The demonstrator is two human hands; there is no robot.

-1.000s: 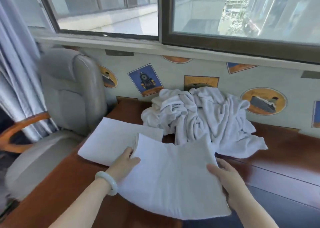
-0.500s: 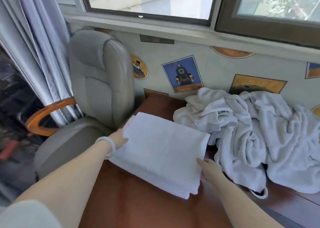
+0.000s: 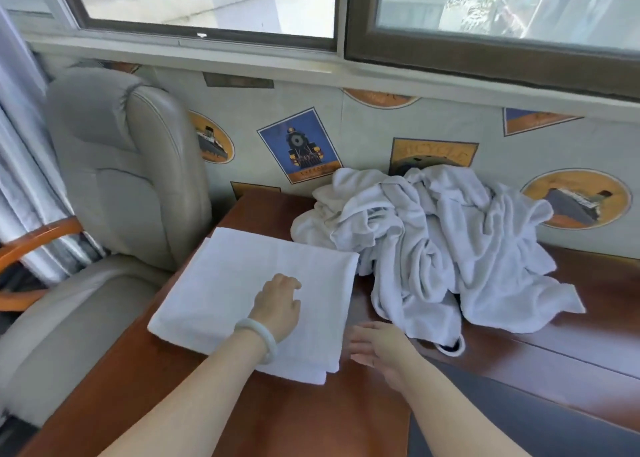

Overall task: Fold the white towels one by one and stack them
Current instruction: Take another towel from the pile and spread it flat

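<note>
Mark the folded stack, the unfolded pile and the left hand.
folded stack (image 3: 225, 283), head view, bare top face
unfolded pile (image 3: 450, 241), head view, middle of heap
left hand (image 3: 278, 304), head view, back of hand

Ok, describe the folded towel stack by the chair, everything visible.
The folded towel stack is white, soft-looking cloth, rectangular, lying flat at the left end of the brown table. At least two folded towels show: a lower one peeks out along the left edge and near corner. The left hand rests on top; the right hand is open just off its right edge.
</note>
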